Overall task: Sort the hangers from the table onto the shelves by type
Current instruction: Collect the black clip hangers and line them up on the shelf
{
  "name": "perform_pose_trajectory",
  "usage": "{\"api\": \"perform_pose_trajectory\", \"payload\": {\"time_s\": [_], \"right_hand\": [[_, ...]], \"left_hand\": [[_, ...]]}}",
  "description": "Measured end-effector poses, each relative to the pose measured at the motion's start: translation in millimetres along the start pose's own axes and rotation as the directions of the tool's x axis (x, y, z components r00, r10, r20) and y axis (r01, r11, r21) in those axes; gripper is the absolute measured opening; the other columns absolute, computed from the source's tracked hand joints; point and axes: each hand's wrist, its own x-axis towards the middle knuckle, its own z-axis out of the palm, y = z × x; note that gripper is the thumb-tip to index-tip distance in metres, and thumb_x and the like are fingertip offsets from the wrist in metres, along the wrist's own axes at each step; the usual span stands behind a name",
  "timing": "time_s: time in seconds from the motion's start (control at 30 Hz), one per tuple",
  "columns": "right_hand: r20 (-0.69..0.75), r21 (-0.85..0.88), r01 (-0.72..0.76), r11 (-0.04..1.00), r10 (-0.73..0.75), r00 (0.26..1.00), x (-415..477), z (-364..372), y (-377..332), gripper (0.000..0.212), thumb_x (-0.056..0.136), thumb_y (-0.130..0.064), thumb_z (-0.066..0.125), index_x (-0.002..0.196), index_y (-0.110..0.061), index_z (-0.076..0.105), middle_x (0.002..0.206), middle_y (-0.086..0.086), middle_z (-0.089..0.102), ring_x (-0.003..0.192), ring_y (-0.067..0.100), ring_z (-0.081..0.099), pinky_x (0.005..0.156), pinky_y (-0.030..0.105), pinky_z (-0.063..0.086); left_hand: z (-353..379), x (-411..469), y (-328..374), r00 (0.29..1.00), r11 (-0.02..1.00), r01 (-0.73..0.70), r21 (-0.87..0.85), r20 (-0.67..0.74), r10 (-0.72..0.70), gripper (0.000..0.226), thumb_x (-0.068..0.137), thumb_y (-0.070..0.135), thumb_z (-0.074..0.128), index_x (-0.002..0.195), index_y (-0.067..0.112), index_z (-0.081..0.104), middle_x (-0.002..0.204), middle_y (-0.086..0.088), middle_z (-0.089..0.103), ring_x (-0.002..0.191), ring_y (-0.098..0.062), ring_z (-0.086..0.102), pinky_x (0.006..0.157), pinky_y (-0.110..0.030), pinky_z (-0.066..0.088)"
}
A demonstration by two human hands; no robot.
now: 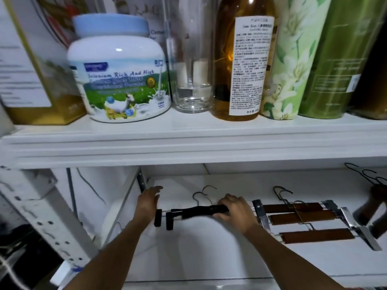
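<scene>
- Two bare forearms reach in from the bottom edge toward the lower shelf [209, 258], a smooth white surface.
- Curled over the middle of the black clip hangers [188, 213], the right hand [234, 214] clasps their dark bar; these hangers lie flat on that lower shelf, thin wire hooks pointing to the back, blocky black clips at their left end.
- Just beside those clips, the left hand [147, 200] is spread flat with fingers loose, gripping nothing.
- Right of the black ones lie the wooden clip hangers [301, 216]: three brown rounded bars with shiny metal clips and wire hooks, stacked slightly fanned.
- More wire hooks [364, 174] show at the far right rear, their bodies hidden.
- On the upper shelf [188, 143], with its moulded white edge, stand containers in a row:
- a squat white tub [119, 80] with a pale blue lid and a goat on its label, contents unseen;
- a clear glass vessel [191, 59], apparently empty;
- a tall bottle [243, 59] of amber liquid with a white printed label;
- a floral green tube [293, 59] and a plain green canister [335, 59], both closed.
</scene>
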Motion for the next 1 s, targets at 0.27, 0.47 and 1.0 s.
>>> {"api": "perform_pose_trajectory", "payload": {"time_s": [0.27, 0.47, 1.0], "right_hand": [[0.045, 0.06, -0.056, 0.997, 0.054, 0.998, -0.3, 40.3, -33.7, 0.045, 0.082, -0.061, 0.057, 0.114, -0.03, 0.065, 0.114, -0.008, 0.055, 0.111, 0.013, 0.047, 0.096, 0.028, 0.03], [0.055, 0.078, -0.05, 0.996, 0.045, 0.997, 6.4, 45.9, -30.8, 0.047, 0.082, -0.058, 0.059, 0.118, -0.027, 0.062, 0.125, -0.008, 0.047, 0.119, 0.014, 0.038, 0.101, 0.024, 0.029], [0.265, 0.035, -0.11, 0.993, 0.097, 0.959, 20.3, 47.1, -19.1, 0.081, 0.086, -0.06, 0.054, 0.15, -0.022, 0.022, 0.155, -0.001, 0.028, 0.146, 0.016, 0.015, 0.12, 0.041, -0.002]], "left_hand": [[42.7, -22.6, 39.3, 0.959, 0.98, -0.134, 0.148, 0.27, 0.09, 0.042, 0.1, 0.033, 0.037, 0.14, 0.021, 0.042, 0.14, 0.0, 0.05, 0.128, -0.017, 0.045, 0.106, -0.027, 0.029], [73.2, -40.1, 31.5, 0.909, 0.936, -0.123, 0.33, 0.415, -0.026, 0.05, 0.103, 0.036, 0.021, 0.15, 0.018, 0.018, 0.158, 0.001, 0.02, 0.145, -0.016, 0.017, 0.119, -0.034, 0.011], [74.8, -27.3, 36.1, 0.889, 0.938, -0.13, 0.322, 0.456, -0.034, 0.05, 0.104, 0.03, 0.021, 0.151, 0.015, 0.014, 0.159, -0.002, 0.012, 0.147, -0.018, 0.01, 0.12, -0.032, 0.008]]}}
